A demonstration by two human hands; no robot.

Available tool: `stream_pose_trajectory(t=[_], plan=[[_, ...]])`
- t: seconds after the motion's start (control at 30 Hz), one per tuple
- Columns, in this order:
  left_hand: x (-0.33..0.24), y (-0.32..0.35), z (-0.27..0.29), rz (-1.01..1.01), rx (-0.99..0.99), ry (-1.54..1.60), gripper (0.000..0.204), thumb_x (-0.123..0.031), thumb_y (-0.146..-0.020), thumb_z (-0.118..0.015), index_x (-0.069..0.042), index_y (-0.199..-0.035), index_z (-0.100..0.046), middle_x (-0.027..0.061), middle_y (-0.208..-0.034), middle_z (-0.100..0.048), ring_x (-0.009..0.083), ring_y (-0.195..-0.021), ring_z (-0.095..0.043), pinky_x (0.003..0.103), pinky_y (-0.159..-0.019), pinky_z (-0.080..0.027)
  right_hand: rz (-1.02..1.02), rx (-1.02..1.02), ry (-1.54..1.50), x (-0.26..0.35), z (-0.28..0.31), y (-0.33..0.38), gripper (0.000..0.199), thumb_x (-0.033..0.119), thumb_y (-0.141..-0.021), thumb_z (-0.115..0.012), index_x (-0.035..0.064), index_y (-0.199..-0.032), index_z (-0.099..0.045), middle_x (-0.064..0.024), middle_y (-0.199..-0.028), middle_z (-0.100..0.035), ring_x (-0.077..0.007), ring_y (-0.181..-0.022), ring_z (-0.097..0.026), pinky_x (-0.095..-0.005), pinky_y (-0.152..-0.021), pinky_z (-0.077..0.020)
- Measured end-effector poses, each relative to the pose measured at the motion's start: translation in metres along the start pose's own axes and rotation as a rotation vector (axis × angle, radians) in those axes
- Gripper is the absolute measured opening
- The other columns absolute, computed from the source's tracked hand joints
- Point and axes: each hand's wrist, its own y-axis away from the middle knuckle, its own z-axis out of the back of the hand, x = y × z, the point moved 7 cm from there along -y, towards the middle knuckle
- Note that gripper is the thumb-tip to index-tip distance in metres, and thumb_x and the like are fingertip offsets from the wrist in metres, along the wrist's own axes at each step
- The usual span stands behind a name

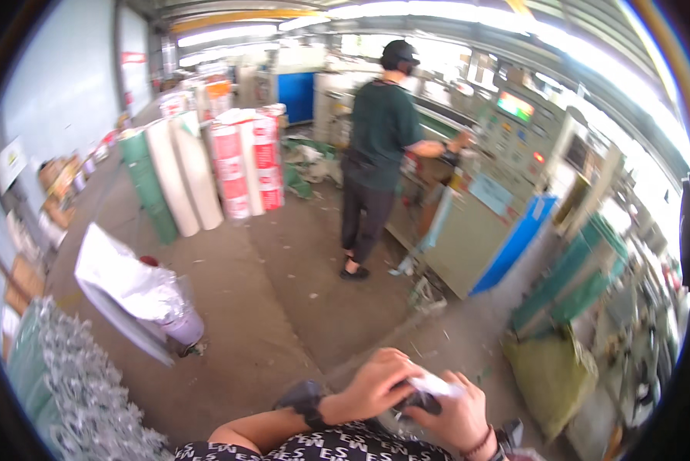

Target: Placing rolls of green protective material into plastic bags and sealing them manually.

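Close to my body, at the lower middle, my left hand (382, 384) and my right hand (463, 415) meet with their fingers bent in. Between them is a small white piece (437, 384), blurred, perhaps paper or plastic film. Directly below it shows a dark object (423, 402) that I cannot name, touching the fingers of both hands. My left fingers close on the white piece's left end, and my right fingers and thumb wrap its right side. A black device is strapped on my left wrist; a thin red bracelet circles my right.
A person in dark green (382, 131) stands ahead at a control cabinet (475, 223) with a lit screen. Upright rolls (183, 173) stand at left, beyond a silver-wrapped bundle (141, 288). At right are green rolls (571, 280) and a yellowish sack (552, 376).
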Motion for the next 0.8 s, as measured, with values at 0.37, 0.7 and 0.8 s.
stream_pose_trajectory(t=[0.37, 0.7, 0.8], plan=[[0.024, 0.037, 0.036, -0.105, -0.035, 0.097, 0.016, -0.011, -0.087, -0.066, -0.002, -0.099, -0.061, 0.0119, -0.091, -0.059, 0.0321, -0.098, -0.053, 0.038, -0.089, -0.044, 0.244, 0.339, -0.042, 0.049, -0.039, -0.053, 0.046, 0.054, -0.073, -0.074, 0.008, -0.071, -0.066, -0.0133, -0.064, -0.063, -0.0305, -0.058, -0.062, -0.0408, -0.054, -0.0478], [0.169, 0.193, 0.111, 0.634, -1.042, 0.738, 0.034, -0.032, -0.1, -0.044, -0.002, -0.112, -0.056, 0.0019, -0.105, -0.057, 0.0133, -0.098, -0.055, 0.03, -0.099, -0.04, 0.151, 0.572, -0.478, 0.059, -0.133, -0.138, 0.019, 0.011, -0.076, -0.073, -0.0025, -0.069, -0.061, -0.0132, -0.061, -0.056, -0.0231, -0.055, -0.051, -0.0336, -0.054, -0.0419], [0.223, 0.336, 0.068, 1.032, -1.12, 0.764, 0.051, -0.046, -0.099, -0.041, -0.001, -0.121, -0.051, 0.0078, -0.11, -0.056, 0.0178, -0.108, -0.053, 0.033, -0.103, -0.038, 0.404, 0.587, -0.697, 0.124, -0.148, -0.166, 0.013, 0.004, -0.078, -0.067, -0.0022, -0.07, -0.06, -0.0094, -0.065, -0.056, -0.0195, -0.061, -0.053, -0.0315, -0.056, -0.0417]])
